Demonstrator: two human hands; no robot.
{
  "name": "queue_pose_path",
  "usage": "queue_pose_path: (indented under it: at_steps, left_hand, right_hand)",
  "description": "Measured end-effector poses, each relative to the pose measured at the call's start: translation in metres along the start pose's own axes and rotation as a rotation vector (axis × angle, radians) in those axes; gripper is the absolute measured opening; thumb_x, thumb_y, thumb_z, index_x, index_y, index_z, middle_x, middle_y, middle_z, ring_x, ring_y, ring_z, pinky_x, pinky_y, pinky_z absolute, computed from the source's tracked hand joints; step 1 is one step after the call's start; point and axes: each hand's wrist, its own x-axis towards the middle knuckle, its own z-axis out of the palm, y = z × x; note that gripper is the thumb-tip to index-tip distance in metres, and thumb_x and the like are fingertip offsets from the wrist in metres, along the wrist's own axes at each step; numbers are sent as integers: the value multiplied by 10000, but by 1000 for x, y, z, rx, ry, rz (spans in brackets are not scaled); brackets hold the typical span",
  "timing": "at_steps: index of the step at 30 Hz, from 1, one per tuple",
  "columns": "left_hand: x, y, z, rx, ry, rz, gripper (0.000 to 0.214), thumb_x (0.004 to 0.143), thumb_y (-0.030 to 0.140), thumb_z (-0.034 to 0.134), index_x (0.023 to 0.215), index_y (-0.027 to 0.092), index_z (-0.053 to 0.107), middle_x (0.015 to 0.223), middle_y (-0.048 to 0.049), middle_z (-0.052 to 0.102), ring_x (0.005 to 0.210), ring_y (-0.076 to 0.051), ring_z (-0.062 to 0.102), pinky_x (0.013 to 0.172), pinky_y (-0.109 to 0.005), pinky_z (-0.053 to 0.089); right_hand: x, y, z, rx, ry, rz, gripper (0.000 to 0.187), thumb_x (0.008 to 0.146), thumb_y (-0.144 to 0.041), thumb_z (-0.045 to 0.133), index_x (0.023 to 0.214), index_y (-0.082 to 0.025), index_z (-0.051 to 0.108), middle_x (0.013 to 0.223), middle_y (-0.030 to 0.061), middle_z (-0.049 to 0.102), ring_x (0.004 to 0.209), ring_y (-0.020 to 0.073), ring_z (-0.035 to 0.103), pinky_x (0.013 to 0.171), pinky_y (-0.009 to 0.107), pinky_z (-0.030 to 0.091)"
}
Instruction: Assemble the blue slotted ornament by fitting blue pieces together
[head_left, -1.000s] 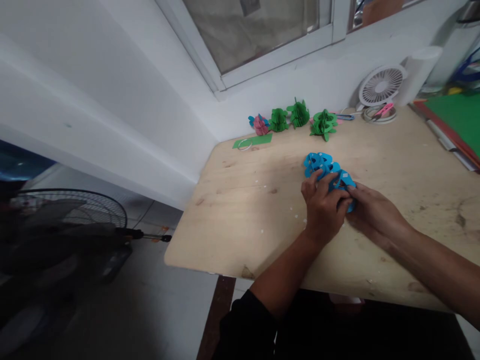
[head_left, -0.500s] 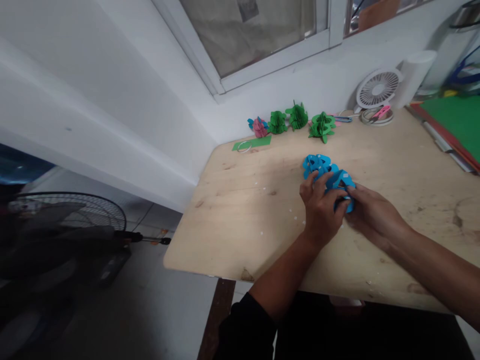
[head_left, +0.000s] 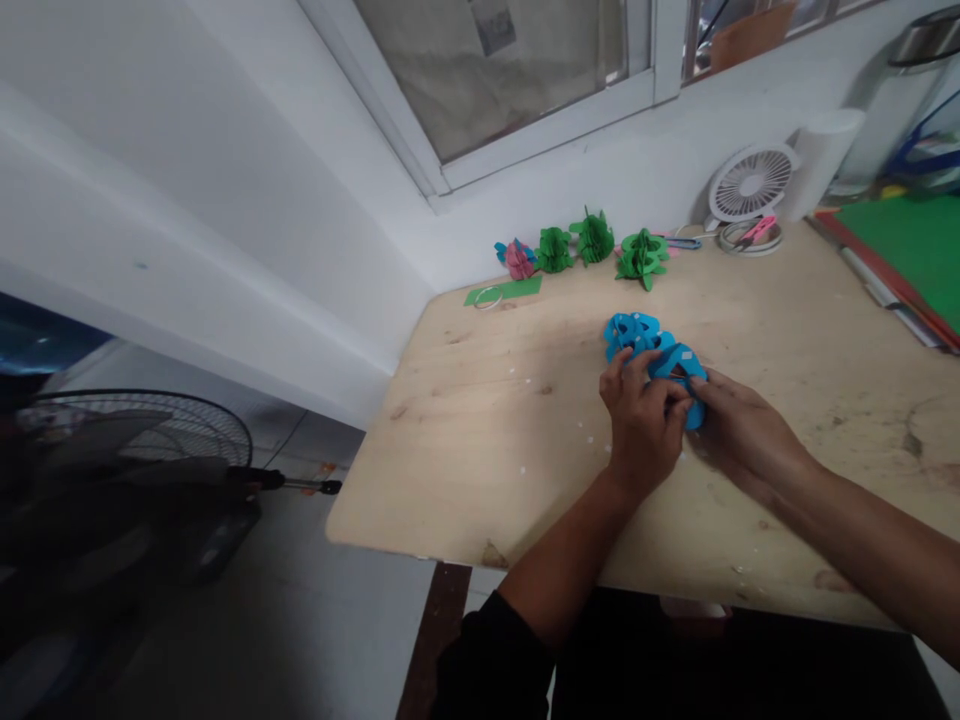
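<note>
A blue cut-paper piece lies on the wooden table between both my hands. My left hand curls its fingers over the piece's left side. From the right, my right hand pinches its other edge. More blue paper cut-outs lie just beyond my fingers. Part of the piece is hidden under my hands.
Three green paper flowers and a pink-and-blue one stand along the wall. A green paper strip, a small white desk fan, a tape roll with pink scissors and green sheets lie around. A black floor fan stands left of the table.
My hands stay on the blue piece with only small finger shifts. The view has drifted slightly, so the table sits a little lower in frame.
</note>
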Motion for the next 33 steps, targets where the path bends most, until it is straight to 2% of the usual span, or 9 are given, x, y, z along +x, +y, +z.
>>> queue_pose_path:
  at_steps: [5, 8, 11, 13, 17, 20, 23, 27, 33]
  left_hand:
    - [-1, 4, -2, 24, -13, 67, 167, 934, 302, 584, 845, 183, 661, 1351, -110, 545, 1377, -305, 392, 1136, -520, 363]
    - [0, 7, -6, 0, -35, 79, 140, 905, 307, 618, 827, 199, 659, 1348, -102, 551, 1383, -301, 386, 1136, -519, 367]
    - [1, 10, -11, -79, -45, 102, 174, 842, 300, 681, 710, 203, 621, 1290, -95, 581, 1364, -296, 411, 1136, -517, 372]
    - [2, 11, -13, -136, -43, 126, 176, 792, 254, 701, 669, 202, 585, 1256, -97, 593, 1342, -293, 436, 1122, -507, 393]
    - [3, 11, -15, -204, 4, 184, 125, 730, 89, 614, 757, 210, 605, 1214, -95, 612, 1308, -266, 483, 1109, -489, 413]
    - [3, 10, -18, -176, -5, 165, 139, 753, 84, 586, 767, 219, 614, 1189, -83, 647, 1299, -265, 499, 1087, -490, 430]
    - [4, 10, -20, -187, 56, 131, 59, 824, 167, 611, 792, 208, 639, 1121, -92, 682, 1271, -270, 528, 1057, -494, 463]
    - [6, 11, -23, -186, 168, 102, 98, 871, 253, 630, 788, 205, 648, 1058, -80, 701, 1207, -260, 576, 998, -485, 509]
    - [10, 12, -22, -57, 238, 179, 134, 916, 194, 577, 937, 224, 706, 918, -25, 737, 1121, -221, 611, 1030, -449, 468]
  right_hand:
    - [2, -3, -3, 23, 15, 5, 187, 764, -379, 767, 923, -291, 724, 926, 2, 740, 915, 201, 679, 788, 303, 559]
    - [4, -6, -7, 26, 46, 23, 154, 797, -367, 739, 925, -284, 718, 870, -1, 723, 799, 184, 663, 709, 291, 552]
    - [5, -9, -9, 51, 67, 57, 121, 813, -363, 732, 874, -260, 712, 775, -6, 686, 686, 164, 624, 633, 274, 534]
    - [6, -10, -10, 84, 78, 52, 118, 800, -345, 749, 860, -250, 713, 751, -13, 675, 661, 146, 608, 635, 255, 531]
    - [9, -6, -12, 105, 50, 20, 165, 782, -342, 775, 911, -251, 726, 811, -13, 705, 679, 137, 611, 646, 238, 527]
    - [9, -3, -13, 71, 48, -8, 189, 772, -365, 786, 918, -255, 736, 817, -9, 721, 673, 149, 618, 613, 253, 516]
    - [8, -1, -12, 15, 58, -35, 236, 747, -398, 808, 929, -261, 746, 803, -7, 730, 691, 170, 638, 641, 276, 528]
    - [6, 0, -11, -79, 77, -96, 313, 709, -461, 828, 956, -282, 754, 826, -2, 736, 779, 209, 667, 702, 309, 542]
    - [5, -1, -14, -441, 91, -317, 288, 740, -562, 774, 881, -311, 776, 963, 3, 746, 1029, 263, 636, 981, 369, 466]
